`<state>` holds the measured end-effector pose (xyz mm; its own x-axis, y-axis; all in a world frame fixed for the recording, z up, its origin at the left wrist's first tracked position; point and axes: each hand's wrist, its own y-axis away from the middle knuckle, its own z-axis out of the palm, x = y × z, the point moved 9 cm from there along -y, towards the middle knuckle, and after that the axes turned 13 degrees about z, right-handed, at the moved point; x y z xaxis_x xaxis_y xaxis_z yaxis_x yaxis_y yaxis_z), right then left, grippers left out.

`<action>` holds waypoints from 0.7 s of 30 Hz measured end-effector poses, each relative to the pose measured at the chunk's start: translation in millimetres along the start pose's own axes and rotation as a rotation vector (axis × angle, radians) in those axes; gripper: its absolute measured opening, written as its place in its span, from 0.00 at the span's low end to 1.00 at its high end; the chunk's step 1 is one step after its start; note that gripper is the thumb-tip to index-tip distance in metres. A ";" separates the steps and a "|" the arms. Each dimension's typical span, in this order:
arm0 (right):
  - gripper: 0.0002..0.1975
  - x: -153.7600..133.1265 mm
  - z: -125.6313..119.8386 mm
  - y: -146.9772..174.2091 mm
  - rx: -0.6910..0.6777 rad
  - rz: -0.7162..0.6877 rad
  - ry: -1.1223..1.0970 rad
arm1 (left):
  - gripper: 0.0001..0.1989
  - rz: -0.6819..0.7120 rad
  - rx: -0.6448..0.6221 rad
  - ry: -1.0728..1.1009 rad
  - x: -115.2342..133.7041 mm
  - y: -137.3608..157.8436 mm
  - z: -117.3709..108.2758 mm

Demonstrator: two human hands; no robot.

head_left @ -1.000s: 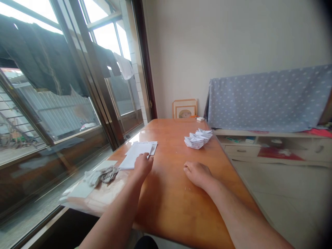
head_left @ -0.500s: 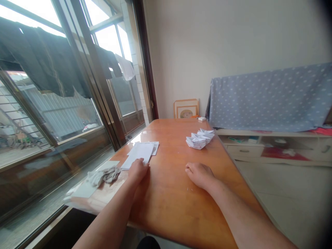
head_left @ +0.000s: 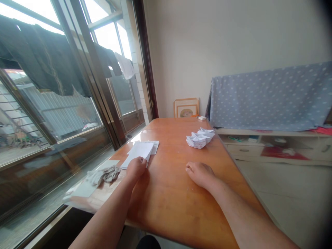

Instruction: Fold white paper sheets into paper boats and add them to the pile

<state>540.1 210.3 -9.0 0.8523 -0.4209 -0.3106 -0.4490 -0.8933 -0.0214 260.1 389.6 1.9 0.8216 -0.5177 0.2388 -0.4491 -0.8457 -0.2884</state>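
At the near right corner of a stack of white paper [head_left: 138, 149], my left hand [head_left: 136, 167] has its fingers closed on the top sheet, whose edge is slightly lifted. My right hand [head_left: 199, 172] rests on the wooden table [head_left: 168, 193], fingers curled in, with nothing visible in them. Beyond it, to the far right, stand several folded white paper shapes [head_left: 198, 139], pointed and nested close together. A crumpled grey cloth or pair of gloves [head_left: 110, 174] lies left of my left hand.
A pale plastic sheet or bag [head_left: 85, 204] hangs over the table's left edge. At the far end are a small white box [head_left: 202, 118] and framed pictures [head_left: 186, 108]. Glass doors run along the left. A low cabinet [head_left: 249, 150] under a dotted blue cloth [head_left: 267, 98] stands right.
My left hand has drawn slightly back and closed on the paper, and the top sheet's near right edge has risen a little. My right hand stays in place.
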 end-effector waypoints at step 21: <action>0.16 -0.2 -3.3 2.5 -0.020 -0.006 0.051 | 0.16 -0.190 0.209 -0.126 -32.1 7.8 -67.0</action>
<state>539.7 207.6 -5.8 0.8678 -0.4223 -0.2619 -0.4387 -0.8986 -0.0043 206.7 391.0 54.1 0.9267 -0.3220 0.1938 -0.2123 -0.8741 -0.4370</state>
